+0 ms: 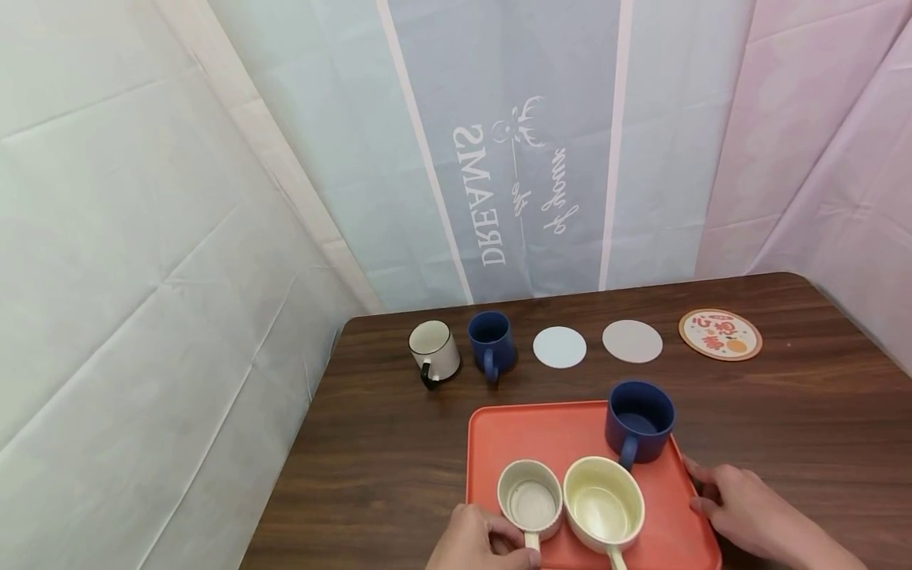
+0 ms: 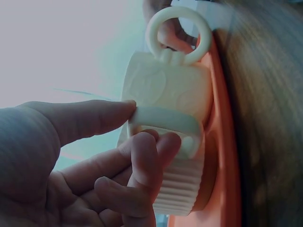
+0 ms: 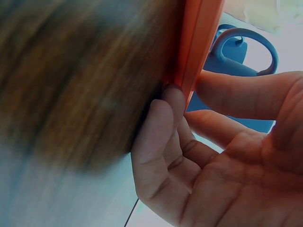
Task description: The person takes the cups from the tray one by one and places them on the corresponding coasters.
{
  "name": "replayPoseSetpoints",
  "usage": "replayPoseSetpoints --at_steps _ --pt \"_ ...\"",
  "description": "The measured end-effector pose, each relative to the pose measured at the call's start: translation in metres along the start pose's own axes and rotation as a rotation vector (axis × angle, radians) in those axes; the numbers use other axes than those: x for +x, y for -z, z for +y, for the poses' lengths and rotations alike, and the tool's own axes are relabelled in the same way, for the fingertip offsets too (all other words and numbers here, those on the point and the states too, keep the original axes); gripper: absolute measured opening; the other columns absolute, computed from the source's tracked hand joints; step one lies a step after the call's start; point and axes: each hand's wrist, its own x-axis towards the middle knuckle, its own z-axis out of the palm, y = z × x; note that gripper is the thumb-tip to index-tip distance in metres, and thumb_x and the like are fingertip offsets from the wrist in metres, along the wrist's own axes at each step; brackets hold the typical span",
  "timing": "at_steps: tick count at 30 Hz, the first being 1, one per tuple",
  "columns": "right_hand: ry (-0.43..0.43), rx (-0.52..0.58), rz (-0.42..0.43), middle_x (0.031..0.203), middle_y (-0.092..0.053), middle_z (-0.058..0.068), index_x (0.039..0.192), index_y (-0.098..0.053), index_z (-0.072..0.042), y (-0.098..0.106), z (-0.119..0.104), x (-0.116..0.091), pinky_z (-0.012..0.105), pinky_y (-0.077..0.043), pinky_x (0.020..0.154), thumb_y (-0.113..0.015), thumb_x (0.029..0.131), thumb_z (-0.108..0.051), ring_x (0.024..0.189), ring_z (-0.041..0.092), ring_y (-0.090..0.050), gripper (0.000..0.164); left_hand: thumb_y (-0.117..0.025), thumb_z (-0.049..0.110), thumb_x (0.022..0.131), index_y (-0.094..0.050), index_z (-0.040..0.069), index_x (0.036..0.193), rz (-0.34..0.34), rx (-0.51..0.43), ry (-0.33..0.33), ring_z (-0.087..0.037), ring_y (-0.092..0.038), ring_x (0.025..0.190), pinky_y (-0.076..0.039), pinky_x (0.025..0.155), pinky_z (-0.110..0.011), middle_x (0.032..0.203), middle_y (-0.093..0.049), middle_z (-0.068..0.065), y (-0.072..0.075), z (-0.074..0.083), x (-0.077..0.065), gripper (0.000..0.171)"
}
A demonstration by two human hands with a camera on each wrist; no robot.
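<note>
Left hand [image 1: 476,542]: fingers pinch the handle [image 1: 532,541] of the ribbed cup [image 1: 530,492], on the red tray [image 1: 527,435].
Right hand [image 1: 741,504]: fingers grip the tray's right edge.
Yellow cup [image 1: 604,507]: beside the ribbed cup.
Wide blue cup [image 1: 640,423]: tray's far right corner.
Bench [image 1: 378,451], far side: white mug [image 1: 440,358], blue mug [image 1: 493,342], three round mats [image 1: 559,347].
</note>
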Motion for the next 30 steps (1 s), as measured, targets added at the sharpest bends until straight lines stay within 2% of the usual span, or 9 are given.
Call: replayPoseSetpoints --at_steps 7,15,23,26,30 --pt "-0.001 0.012 0.003 0.075 -0.055 0.001 0.138 -0.053 0.021 0.000 0.000 0.000 0.030 -0.043 0.063 -0.073 0.095 -0.005 0.069 0.020 -0.053 0.054 -0.085 0.008 0.081 -0.083 0.012 0.079 0.029 0.006 0.046 0.002 -0.063 0.057 -0.052 0.055 -0.019 0.061 -0.067 0.015 0.008 0.001 0.006 0.005" --pt "0.020 -0.005 0.026 0.075 -0.055 -0.001 0.138 -0.053 0.021 0.001 -0.001 -0.001 0.030 -0.043 0.063 -0.074 0.095 -0.005 0.069 0.019 -0.052 0.054 -0.083 0.010 0.087 -0.083 0.009 0.091 0.104 0.039 -0.017 0.001 -0.060 0.062 -0.051 0.059 -0.020 0.070 -0.069 0.013 0.017 -0.007 0.017 0.004" --pt "0.018 -0.015 0.034 0.075 -0.055 -0.001 0.140 -0.052 0.019 0.001 0.000 -0.001 0.030 -0.043 0.063 -0.074 0.095 -0.004 0.069 0.018 -0.053 0.055 -0.084 0.014 0.091 -0.084 0.010 0.094 0.107 0.040 0.025 -0.002 -0.060 0.066 -0.048 0.058 -0.021 0.074 -0.070 0.012 0.017 -0.010 0.027 0.005" --pt "0.011 -0.006 0.021 0.076 -0.056 0.000 0.141 -0.051 0.019 0.000 0.001 0.000 0.031 -0.043 0.064 -0.073 0.095 -0.005 0.069 0.018 -0.053 0.056 -0.083 0.014 0.092 -0.084 0.009 0.095 0.112 0.031 0.009 -0.002 -0.059 0.064 -0.047 0.056 -0.020 0.071 -0.069 0.011 0.015 -0.012 0.030 0.006" --pt "0.004 -0.002 0.015 0.076 -0.057 0.000 0.141 -0.051 0.019 0.000 0.001 0.001 0.031 -0.044 0.064 -0.073 0.095 -0.005 0.070 0.019 -0.053 0.056 -0.080 0.012 0.095 -0.083 0.008 0.095 0.120 0.026 -0.045 -0.001 -0.058 0.057 -0.042 0.051 -0.018 0.064 -0.067 0.006 0.013 -0.014 0.035 0.005"
